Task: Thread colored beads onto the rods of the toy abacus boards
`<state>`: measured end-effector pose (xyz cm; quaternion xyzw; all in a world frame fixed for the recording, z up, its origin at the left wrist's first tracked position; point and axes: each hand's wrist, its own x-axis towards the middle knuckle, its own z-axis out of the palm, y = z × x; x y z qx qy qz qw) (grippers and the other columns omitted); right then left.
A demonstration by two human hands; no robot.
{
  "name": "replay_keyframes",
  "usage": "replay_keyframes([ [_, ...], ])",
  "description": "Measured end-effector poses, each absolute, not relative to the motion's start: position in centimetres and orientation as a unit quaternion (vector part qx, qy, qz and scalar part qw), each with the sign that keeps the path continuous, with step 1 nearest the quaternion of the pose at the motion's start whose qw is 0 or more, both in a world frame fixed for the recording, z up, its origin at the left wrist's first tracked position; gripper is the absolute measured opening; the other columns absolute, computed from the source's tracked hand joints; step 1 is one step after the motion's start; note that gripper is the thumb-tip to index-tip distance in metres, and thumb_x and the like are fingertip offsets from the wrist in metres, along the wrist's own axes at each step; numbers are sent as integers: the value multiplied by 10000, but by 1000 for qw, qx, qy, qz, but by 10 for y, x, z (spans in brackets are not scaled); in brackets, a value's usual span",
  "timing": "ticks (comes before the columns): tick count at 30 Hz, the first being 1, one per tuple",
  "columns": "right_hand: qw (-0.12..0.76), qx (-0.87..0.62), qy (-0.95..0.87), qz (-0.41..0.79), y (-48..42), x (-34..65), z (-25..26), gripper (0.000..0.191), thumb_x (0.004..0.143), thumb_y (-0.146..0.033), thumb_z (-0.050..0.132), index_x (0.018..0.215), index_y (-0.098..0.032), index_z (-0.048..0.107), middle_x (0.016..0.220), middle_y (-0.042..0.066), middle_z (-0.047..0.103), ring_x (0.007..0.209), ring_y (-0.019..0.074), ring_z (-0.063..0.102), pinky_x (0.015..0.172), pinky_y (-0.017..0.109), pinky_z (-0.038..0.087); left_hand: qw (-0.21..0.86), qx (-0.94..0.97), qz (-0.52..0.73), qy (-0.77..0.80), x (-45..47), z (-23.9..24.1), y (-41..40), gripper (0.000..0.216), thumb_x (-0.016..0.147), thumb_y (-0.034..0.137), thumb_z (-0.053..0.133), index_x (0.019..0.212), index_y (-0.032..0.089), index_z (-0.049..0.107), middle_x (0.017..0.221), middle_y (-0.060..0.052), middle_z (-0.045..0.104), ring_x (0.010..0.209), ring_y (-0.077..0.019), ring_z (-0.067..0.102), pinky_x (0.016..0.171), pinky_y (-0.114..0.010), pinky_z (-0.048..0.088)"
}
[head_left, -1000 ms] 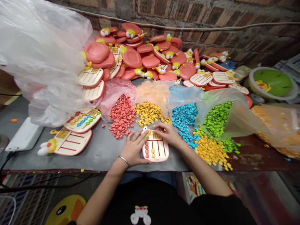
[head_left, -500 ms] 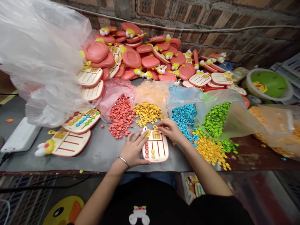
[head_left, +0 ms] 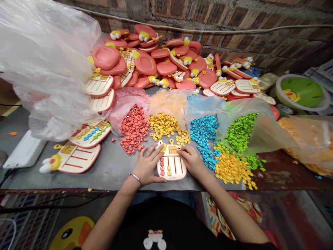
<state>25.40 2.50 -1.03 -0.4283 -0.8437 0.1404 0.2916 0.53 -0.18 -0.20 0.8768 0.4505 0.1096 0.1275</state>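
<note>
A brick wall (head_left: 260,31) with a cable along it backs a grey metal-topped table (head_left: 111,173), and a big clear plastic sheet (head_left: 49,69) bulges over the table's left side. Behind the work area lies a heap of coral-pink toy boards (head_left: 166,66) with duck heads, and a green basin (head_left: 300,92) sits off to the right. Open bags spill beads in a row: red (head_left: 134,130), yellow (head_left: 162,125), blue (head_left: 203,132) and green (head_left: 240,132), with a loose orange-yellow pile (head_left: 230,170) near the front (an orange-filled bag (head_left: 307,139) slumps beside it). One cream-faced board (head_left: 171,166) lies flat at the table's front edge, between the hands, with a few red and yellow beads in its left columns. The left hand (head_left: 148,165), bracelet (head_left: 135,177) at its wrist, rests open and palm down, its fingertips (head_left: 158,147) on the board's duck head. The right hand (head_left: 192,160) lies loosely open against the board's right edge, with no bead showing in its fingers.
</note>
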Motion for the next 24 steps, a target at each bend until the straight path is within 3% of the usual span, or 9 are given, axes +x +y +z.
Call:
replay_keyframes([
  [8,346,-527,-751,196,4,239,-12,210,953,-221,469,929,-213,677,796,67,598,773,220,587,698,357,490,135,877,108,448,6,-1,-2,962,628,781,642,1373,193,485,1549,-120,309,1417,-358,239,1109,-501,131],
  [17,351,-482,-757,265,9,253,-2,106,913,-229,566,972,-221,653,984,83,687,943,234,647,830,385,535,140,873,115,452,6,0,-3,947,632,783,639,1371,209,489,1550,-105,313,1416,-356,251,1108,-499,165],
  [21,357,-487,-757,249,14,251,-6,83,889,-222,600,945,-210,660,948,79,703,892,230,664,798,382,555,136,878,109,445,6,0,-3,953,629,761,658,1373,191,485,1557,-113,294,1420,-357,238,1102,-492,174],
  [24,353,-485,-758,258,18,238,-10,184,879,-240,617,1058,-212,648,931,72,715,826,218,678,763,373,568,137,880,111,441,6,0,-2,950,641,761,648,1375,181,482,1559,-116,287,1428,-348,221,1105,-476,166],
])
